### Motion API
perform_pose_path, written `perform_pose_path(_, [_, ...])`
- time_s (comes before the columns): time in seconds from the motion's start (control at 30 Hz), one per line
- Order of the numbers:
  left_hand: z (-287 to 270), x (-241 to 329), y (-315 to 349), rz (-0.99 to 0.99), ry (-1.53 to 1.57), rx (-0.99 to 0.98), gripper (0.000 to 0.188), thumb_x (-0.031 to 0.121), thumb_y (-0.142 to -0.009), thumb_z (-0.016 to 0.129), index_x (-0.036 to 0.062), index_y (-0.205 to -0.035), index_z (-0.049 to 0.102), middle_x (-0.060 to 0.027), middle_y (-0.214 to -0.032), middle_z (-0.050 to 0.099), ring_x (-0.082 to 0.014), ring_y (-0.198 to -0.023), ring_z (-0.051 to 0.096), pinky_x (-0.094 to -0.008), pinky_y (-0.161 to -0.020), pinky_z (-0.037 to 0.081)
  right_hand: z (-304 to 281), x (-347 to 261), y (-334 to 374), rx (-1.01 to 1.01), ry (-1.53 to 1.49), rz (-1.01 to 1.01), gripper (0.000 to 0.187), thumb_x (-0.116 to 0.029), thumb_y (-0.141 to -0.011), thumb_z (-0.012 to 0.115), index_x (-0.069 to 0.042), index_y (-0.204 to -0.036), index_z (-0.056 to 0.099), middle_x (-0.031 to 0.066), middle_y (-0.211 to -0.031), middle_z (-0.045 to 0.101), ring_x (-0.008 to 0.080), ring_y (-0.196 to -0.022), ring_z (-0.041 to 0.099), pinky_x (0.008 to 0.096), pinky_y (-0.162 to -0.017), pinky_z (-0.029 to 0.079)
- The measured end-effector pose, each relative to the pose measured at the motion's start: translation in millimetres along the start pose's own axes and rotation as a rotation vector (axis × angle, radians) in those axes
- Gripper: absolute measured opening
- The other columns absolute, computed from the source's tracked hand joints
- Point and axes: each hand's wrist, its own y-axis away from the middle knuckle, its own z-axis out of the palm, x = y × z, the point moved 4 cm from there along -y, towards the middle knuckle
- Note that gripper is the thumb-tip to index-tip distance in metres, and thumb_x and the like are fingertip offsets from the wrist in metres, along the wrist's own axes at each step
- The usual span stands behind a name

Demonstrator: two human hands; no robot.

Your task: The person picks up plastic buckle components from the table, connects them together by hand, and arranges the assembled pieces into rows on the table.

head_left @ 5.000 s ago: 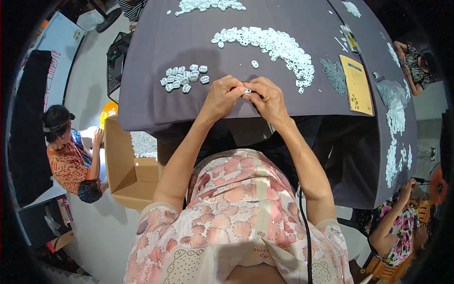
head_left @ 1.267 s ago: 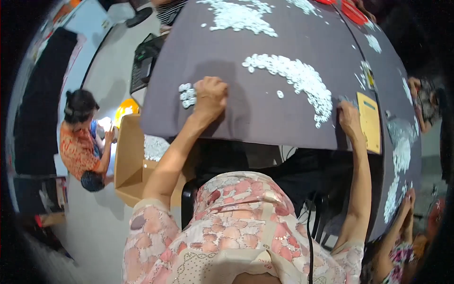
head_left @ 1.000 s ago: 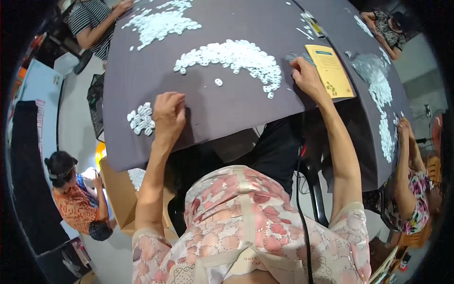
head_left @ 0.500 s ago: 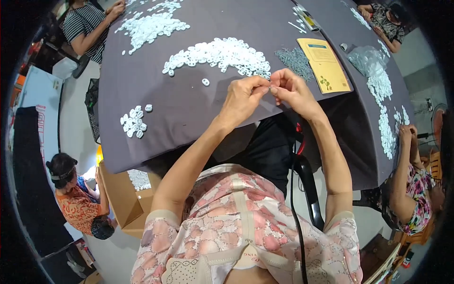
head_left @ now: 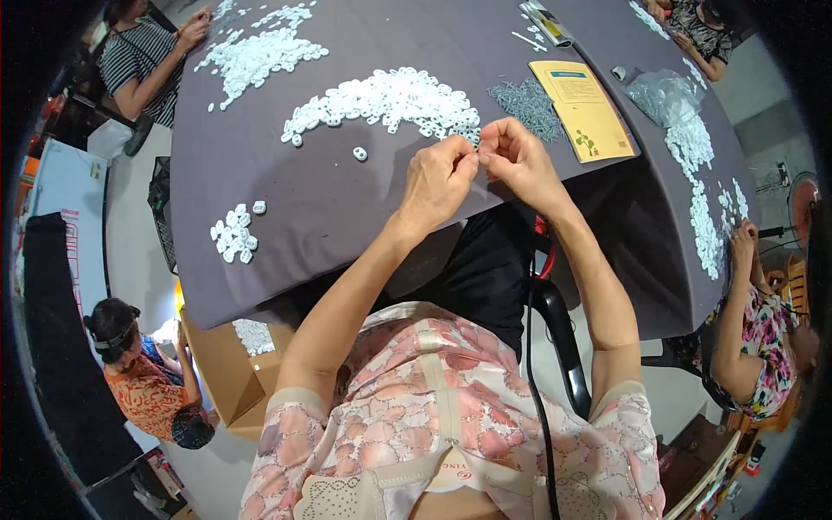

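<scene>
My left hand (head_left: pixel 436 184) and my right hand (head_left: pixel 522 166) meet fingertip to fingertip over the near part of the grey-covered table (head_left: pixel 286 186). Both are pinched closed; whatever sits between the fingers is too small and covered to make out. Just beyond them curves a heap of small white plastic pieces (head_left: pixel 390 97), some showing two holes. Right of that heap lies a pile of thin grey screw-like pieces (head_left: pixel 527 108). One white piece (head_left: pixel 360 154) rests alone left of my hands. A smaller cluster of white pieces (head_left: pixel 232 232) lies at the table's left.
A yellow booklet (head_left: pixel 582 113) lies right of the grey pile. Farther right are a clear plastic bag (head_left: pixel 663 97) and more white pieces (head_left: pixel 706 225). Another white heap (head_left: pixel 260 61) is at the far left. A cardboard box (head_left: pixel 221 368) stands below the left edge. Several people work around.
The view has shifted a little, so the table's things appear farther left. My hands remain together at about the same spot over the table, still pinched, with the fingers slightly rearranged.
</scene>
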Motion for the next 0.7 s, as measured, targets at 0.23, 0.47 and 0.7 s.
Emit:
perform_pose_path(0.23, [10, -12, -4, -0.079, 0.095, 0.092, 0.02, 0.019, -0.081, 0.054, 0.0008, -0.076, 0.058, -0.0126, -0.06, 0.058, -0.026, -0.057, 0.058, -0.0365, -0.055, 0.044, -2, 6, -1, 0.051, -0.01, -0.026, 0.021, -0.003, -0.084, 0.056, 0.001, -0.103, 0.048, 0.0, -0.079, 0.05, 0.006, -0.065, 0.049, 0.0203, -0.057, 0.044])
perform_pose_path(0.47, [14, -23, 0, -0.389, 0.46, 0.072, 0.015, 0.015, -0.086, 0.054, 0.0019, -0.08, 0.059, 0.0, -0.063, 0.052, -0.0052, -0.052, 0.045, -0.0206, -0.04, 0.036, 3, 18, -6, 0.065, 0.016, -0.068, 0.02, -0.003, -0.084, 0.055, 0.002, -0.102, 0.049, 0.0023, -0.078, 0.053, 0.008, -0.066, 0.052, 0.0225, -0.058, 0.045])
perform_pose_path(0.7, [16, -17, 2, -0.437, 0.487, 0.15, 0.016, 0.014, -0.084, 0.054, 0.0006, -0.078, 0.06, -0.0008, -0.06, 0.051, -0.0066, -0.05, 0.046, -0.0217, -0.039, 0.038, 7, 12, -3, 0.194, 0.234, -0.182, 0.018, -0.001, -0.079, 0.055, 0.002, -0.095, 0.048, 0.0051, -0.072, 0.056, 0.0094, -0.065, 0.053, 0.025, -0.059, 0.044])
